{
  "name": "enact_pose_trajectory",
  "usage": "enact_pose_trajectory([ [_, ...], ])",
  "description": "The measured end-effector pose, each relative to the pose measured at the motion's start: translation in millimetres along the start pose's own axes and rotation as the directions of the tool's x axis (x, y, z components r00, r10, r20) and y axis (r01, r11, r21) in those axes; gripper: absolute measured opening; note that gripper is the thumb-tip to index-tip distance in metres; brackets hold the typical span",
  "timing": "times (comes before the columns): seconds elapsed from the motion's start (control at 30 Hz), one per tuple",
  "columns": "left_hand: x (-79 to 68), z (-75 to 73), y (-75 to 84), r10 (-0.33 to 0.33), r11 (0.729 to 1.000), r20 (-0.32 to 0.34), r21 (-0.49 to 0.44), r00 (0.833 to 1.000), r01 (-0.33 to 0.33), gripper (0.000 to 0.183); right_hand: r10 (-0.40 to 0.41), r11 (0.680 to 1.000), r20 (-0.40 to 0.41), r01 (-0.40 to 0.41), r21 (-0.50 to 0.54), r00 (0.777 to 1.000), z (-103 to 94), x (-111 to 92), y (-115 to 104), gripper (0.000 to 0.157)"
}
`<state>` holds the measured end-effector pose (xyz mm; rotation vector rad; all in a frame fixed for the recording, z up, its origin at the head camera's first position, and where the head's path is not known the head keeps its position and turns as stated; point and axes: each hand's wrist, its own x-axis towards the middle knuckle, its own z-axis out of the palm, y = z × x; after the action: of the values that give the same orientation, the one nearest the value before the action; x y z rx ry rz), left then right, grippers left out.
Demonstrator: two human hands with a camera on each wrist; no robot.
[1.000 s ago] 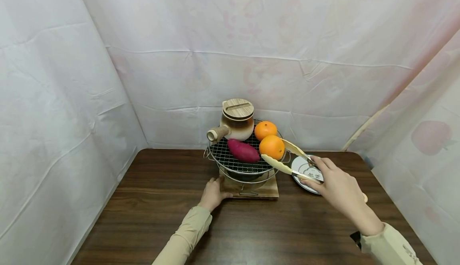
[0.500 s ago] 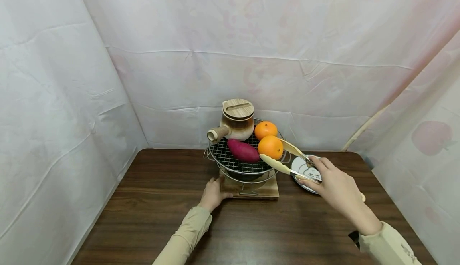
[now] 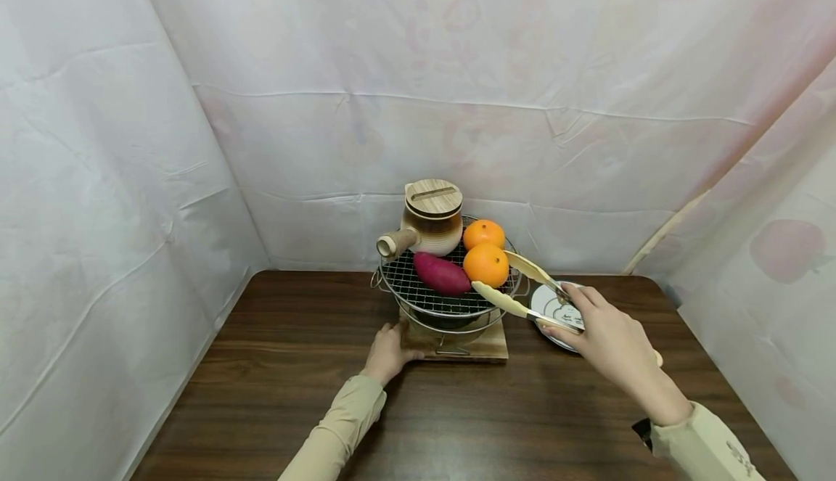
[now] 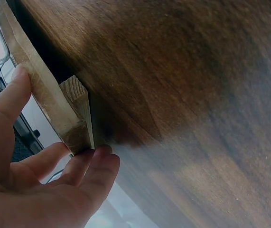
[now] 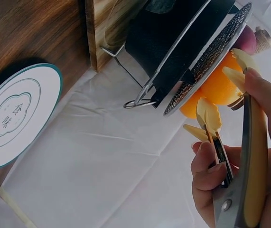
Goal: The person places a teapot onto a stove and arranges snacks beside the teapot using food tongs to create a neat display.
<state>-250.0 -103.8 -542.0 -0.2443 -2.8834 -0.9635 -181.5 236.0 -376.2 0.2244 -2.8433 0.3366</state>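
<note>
My left hand [image 3: 387, 355] grips the left corner of the wooden base board [image 3: 490, 343] under a small round grill. In the left wrist view, the thumb lies on the board's face and the fingers curl at its corner. My right hand [image 3: 610, 336] holds a pair of tongs [image 3: 501, 298] with cream tips spread on either side of the front orange [image 3: 486, 265]. That orange sits on the grill's wire rack [image 3: 408, 289], close beside a purple sweet potato [image 3: 441, 274]. Behind it is a second orange fruit [image 3: 483, 233].
A clay teapot [image 3: 436, 234] with a wooden lid and side handle stands at the rack's back left. To the right of the grill, a white plate [image 3: 544, 299] lies partly beneath the tongs. Pale cloth [image 3: 339, 154] hangs around the brown wooden table [image 3: 287, 336].
The front orange has shifted a little left and back, toward the sweet potato. The tongs and right hand have moved slightly left. My left hand stays in place.
</note>
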Motion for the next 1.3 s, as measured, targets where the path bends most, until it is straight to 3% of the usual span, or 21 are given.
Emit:
enact_pose_trajectory([
  [0.23, -3.2, -5.8, 6.4, 0.017, 1.0, -0.01, 0.012, 1.0, -0.017, 0.081, 0.004, 1.0, -0.008, -0.004, 0.004, 1.0, -0.1, -0.9, 0.7, 0.078],
  [0.5, -0.3, -2.0, 5.6, -0.043, 0.999, 0.045, 0.015, 0.998, 0.042, 0.082, -0.016, 1.0, -0.018, 0.016, -0.008, 1.0, 1.6, -2.2, 1.0, 0.075],
  [0.73, -0.6, -4.4, 7.9, -0.058, 0.998, 0.039, 0.021, 0.998, 0.057, 0.081, -0.022, 0.999, -0.012, 0.021, -0.027, 1.0, -2.0, -2.8, 0.0, 0.076],
  [1.3, 0.1, -3.9, 5.3, -0.05, 0.998, 0.047, 0.033, 0.998, 0.049, 0.083, -0.007, 1.0, 0.023, 0.008, -0.022, 1.0, -7.3, -1.2, -2.0, 0.078],
])
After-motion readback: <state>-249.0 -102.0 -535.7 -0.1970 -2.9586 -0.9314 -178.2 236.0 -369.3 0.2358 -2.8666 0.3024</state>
